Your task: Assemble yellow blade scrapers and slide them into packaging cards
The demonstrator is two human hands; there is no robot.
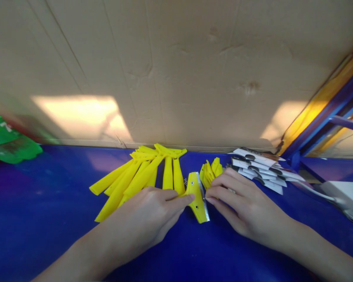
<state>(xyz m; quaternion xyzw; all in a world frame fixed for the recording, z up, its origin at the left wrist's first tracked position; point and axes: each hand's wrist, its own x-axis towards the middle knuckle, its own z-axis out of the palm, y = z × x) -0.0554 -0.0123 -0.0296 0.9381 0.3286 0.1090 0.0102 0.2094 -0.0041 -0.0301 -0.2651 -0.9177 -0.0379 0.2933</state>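
Observation:
My left hand (157, 209) is closed around the handle of a yellow scraper (197, 197), its thumb lying along the neck. The scraper's wide head points right, with two small holes or screws in it and a shiny metal blade strip along its edge. My right hand (238, 196) is closed in a pinch at that blade edge; whatever its fingertips hold is hidden. Left of the scraper lies a pile of yellow scraper handles (141, 172). Just beyond my right fingers sits a small heap of short yellow pieces (211, 172), partly covered by the hand.
Everything rests on a blue table (61, 188) against a brown cardboard wall (179, 78). White and black packets (259, 168) are stacked at the right, near a white box (347, 196) with a cable. A green plastic bag (14, 141) is at the far left.

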